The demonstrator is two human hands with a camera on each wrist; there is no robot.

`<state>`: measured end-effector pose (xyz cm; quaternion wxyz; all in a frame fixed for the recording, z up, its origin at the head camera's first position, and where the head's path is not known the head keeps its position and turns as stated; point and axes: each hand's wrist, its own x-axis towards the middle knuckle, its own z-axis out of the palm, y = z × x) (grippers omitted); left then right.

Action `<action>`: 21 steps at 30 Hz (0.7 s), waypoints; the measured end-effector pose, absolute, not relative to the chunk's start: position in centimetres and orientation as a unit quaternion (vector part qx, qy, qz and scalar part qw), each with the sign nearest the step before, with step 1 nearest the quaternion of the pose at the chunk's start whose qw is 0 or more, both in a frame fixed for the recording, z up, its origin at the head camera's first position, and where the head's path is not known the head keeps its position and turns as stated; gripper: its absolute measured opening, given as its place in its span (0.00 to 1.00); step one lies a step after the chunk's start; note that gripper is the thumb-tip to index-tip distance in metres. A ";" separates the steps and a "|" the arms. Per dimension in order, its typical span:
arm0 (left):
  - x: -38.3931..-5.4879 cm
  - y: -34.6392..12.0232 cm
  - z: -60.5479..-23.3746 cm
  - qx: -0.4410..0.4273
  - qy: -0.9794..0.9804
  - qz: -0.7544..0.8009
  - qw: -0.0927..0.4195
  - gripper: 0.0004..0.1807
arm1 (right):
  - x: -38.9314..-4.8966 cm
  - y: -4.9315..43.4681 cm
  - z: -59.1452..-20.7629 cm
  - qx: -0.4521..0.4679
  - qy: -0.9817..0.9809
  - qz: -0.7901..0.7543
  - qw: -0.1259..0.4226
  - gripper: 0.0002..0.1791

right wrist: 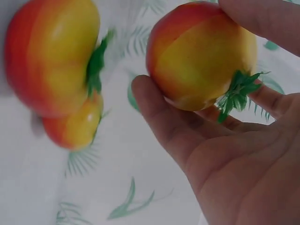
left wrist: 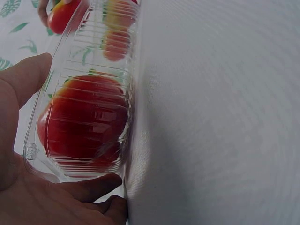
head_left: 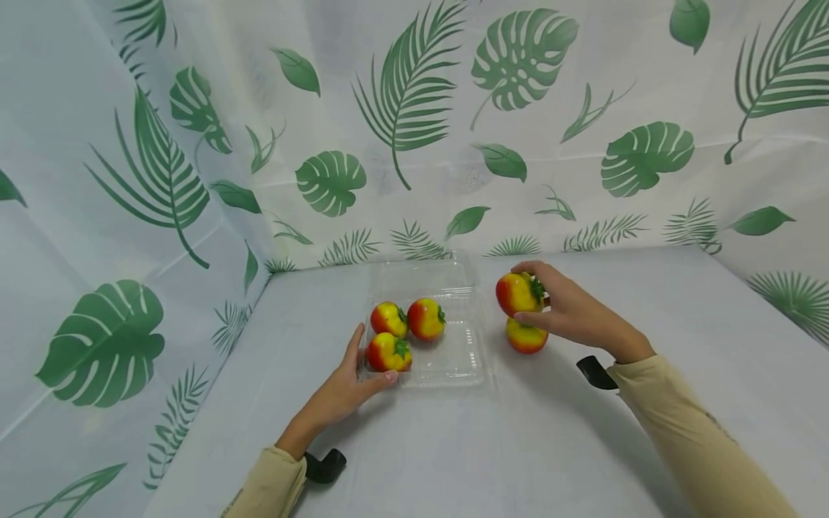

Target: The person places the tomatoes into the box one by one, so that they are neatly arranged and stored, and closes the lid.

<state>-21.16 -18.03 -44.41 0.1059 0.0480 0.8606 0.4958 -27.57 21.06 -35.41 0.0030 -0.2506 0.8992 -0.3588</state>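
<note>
Right, from where I sit, my right hand (head_left: 573,309) pinches a red-and-yellow fruit (head_left: 514,293) between thumb and fingers, its green leaves facing the palm, to the right of a clear container (head_left: 461,352). Just below it sits a loose fruit (head_left: 527,337) on the white table (head_left: 440,446), and my right wrist view shows another fruit (right wrist: 77,124) past that one. My left hand (head_left: 343,392) is spread wide at the container's near left corner, touching the plastic. Inside, three fruits gather on the left: a near one (head_left: 388,352), a far left one (head_left: 387,319) and a far right one (head_left: 424,319). The clear lid (head_left: 424,275) lies open on the far side, before a leaf-print sheet (head_left: 414,198).
</note>
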 end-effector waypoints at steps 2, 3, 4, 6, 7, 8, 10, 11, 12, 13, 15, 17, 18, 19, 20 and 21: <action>-21.2 -18.1 -44.4 0.048 0.861 0.495 0.105 0.65 | -27.3 20.5 -35.5 -0.257 0.895 -0.364 0.004 0.40; -21.2 -18.1 -44.4 0.049 0.862 0.494 0.105 0.65 | -27.2 20.2 -35.5 -0.261 0.893 -0.367 0.004 0.40; -21.1 -18.1 -44.3 0.052 0.862 0.494 0.103 0.65 | -27.1 19.9 -35.6 -0.265 0.890 -0.370 0.004 0.40; -21.0 -18.0 -44.3 0.056 0.861 0.495 0.099 0.65 | -26.9 19.4 -35.7 -0.278 0.885 -0.374 0.001 0.39; -20.9 -18.0 -44.2 0.058 0.861 0.497 0.097 0.65 | -26.7 19.0 -35.7 -0.284 0.882 -0.376 -0.001 0.39; -20.9 -18.0 -44.1 0.063 0.864 0.490 0.093 0.65 | -26.6 18.7 -35.8 -0.289 0.879 -0.378 -0.002 0.39; -20.8 -18.0 -44.0 0.066 0.865 0.490 0.089 0.65 | -26.4 18.1 -35.9 -0.303 0.871 -0.386 -0.002 0.37; -20.8 -18.0 -44.0 0.066 0.865 0.490 0.089 0.65 | -26.3 17.8 -36.0 -0.308 0.868 -0.390 -0.002 0.37; -20.8 -18.0 -44.0 0.065 0.864 0.491 0.090 0.65 | -26.2 17.5 -36.0 -0.313 0.865 -0.392 -0.002 0.37; -20.8 -18.0 -44.0 0.065 0.864 0.491 0.091 0.65 | -26.1 17.2 -36.1 -0.319 0.862 -0.393 -0.003 0.36; -20.8 -18.1 -44.1 0.063 0.860 0.497 0.096 0.65 | -25.9 16.5 -36.2 -0.331 0.857 -0.395 -0.005 0.37; -20.9 -18.1 -44.1 0.062 0.860 0.497 0.099 0.65 | -25.8 15.9 -36.3 -0.339 0.855 -0.392 -0.010 0.37; -20.9 -18.1 -44.0 0.060 0.860 0.497 0.101 0.65 | -25.7 15.5 -36.4 -0.342 0.856 -0.388 -0.014 0.38; -20.9 -18.1 -44.0 0.062 0.860 0.497 0.100 0.64 | -25.7 15.2 -36.5 -0.347 0.854 -0.387 -0.016 0.38; -20.9 -18.1 -44.0 0.061 0.860 0.497 0.099 0.64 | -25.6 14.9 -36.6 -0.351 0.852 -0.387 -0.018 0.37; -20.9 -18.1 -44.0 0.061 0.861 0.496 0.097 0.64 | -25.5 14.6 -36.7 -0.353 0.851 -0.389 -0.018 0.37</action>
